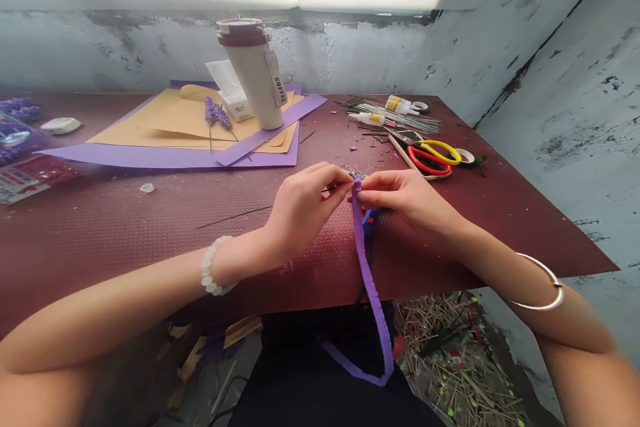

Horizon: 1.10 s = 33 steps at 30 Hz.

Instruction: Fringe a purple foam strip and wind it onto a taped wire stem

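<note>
Both hands meet over the front of the table, pinching the upper end of a long purple paper strip (367, 273). The strip hangs over the table edge and folds back across the dark-clothed lap. My left hand (310, 203) is closed, and a thin dark wire stem (235, 215) sticks out from it to the left. My right hand (400, 193) has thumb and forefinger closed on the strip's top from the right. Just behind the fingertips is a small dark speckled bit, too small to name. A blue object with a red spot (371, 219) lies partly hidden beneath the right hand.
Scissors (433, 157), glue bottles (400, 105) and loose wire stems (415, 121) lie at the back right. A coffee cup (255, 73) stands on purple and tan paper sheets (165, 127) near purple flower sprigs (216, 112). A white cap (147, 187) sits at left.
</note>
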Each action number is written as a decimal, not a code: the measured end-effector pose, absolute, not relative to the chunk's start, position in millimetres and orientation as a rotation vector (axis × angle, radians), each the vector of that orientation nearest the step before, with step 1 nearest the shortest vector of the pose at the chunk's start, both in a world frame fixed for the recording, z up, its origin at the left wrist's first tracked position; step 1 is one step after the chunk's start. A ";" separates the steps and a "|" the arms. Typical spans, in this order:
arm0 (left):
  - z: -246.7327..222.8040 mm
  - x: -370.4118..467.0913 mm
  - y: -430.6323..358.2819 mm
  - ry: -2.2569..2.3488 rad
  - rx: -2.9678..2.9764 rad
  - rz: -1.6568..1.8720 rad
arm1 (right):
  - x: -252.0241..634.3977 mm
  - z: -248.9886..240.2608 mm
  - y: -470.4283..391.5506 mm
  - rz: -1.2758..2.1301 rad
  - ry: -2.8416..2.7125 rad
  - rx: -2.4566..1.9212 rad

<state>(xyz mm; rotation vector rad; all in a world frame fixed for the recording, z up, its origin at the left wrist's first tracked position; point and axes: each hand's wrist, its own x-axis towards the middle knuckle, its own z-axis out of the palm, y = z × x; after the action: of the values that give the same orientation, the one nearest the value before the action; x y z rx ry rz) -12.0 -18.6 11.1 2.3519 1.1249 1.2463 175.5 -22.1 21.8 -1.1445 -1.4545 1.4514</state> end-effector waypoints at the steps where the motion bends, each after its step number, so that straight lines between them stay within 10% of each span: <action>1: 10.8 -12.3 -18.7 1.125 2.388 1.260 | 175.5 22.2 -22.1 1.477 -1.435 -1.139; 33: 10.5 -20.1 -18.9 0.986 2.938 1.035 | 171.4 23.4 -24.0 1.552 -1.265 -1.148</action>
<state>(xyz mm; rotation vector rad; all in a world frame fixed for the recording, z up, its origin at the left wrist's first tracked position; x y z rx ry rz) -20.1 -18.9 10.5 2.9378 0.9857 1.0355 171.4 -24.0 23.4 -1.1480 -1.2655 1.5520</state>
